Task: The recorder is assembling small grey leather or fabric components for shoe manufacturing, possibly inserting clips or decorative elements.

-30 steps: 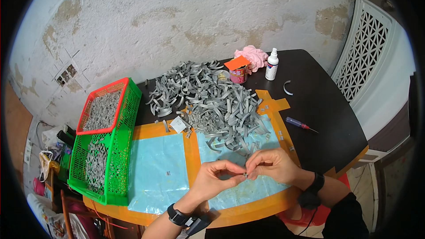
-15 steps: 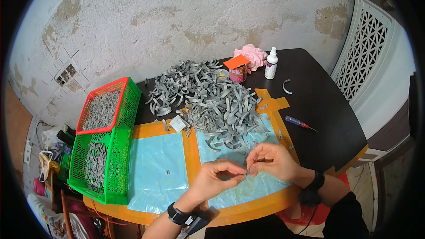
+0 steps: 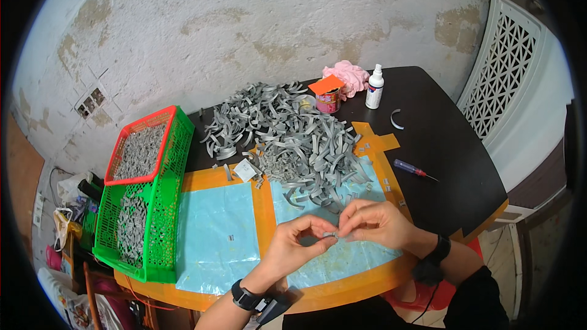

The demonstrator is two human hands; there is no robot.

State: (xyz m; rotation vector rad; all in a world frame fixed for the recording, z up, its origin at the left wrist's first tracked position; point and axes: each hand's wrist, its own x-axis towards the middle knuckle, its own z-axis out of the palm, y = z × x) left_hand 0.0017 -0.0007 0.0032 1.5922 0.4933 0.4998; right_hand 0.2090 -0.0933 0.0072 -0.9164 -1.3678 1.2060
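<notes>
Over the right-hand light-blue sheet, my left hand pinches a small grey piece between thumb and forefinger. My right hand is closed in a pinch right beside that piece, its fingertips touching or almost touching it. Whatever lies between the right fingertips is too small to make out. Just beyond both hands spreads a heap of curved grey strips, with smaller grey pieces gathered at its near side. A lone curved strip rests on the dark tabletop at the right.
At left, a red basket of small grey pieces sits on a green basket holding more. Farther back are a tin with an orange card, a pink cloth and a white bottle. A screwdriver lies right.
The small grey piece now shows more plainly in my left fingers, tilted differently. My right fingertips have shifted slightly. The heap and baskets stay as they were.
</notes>
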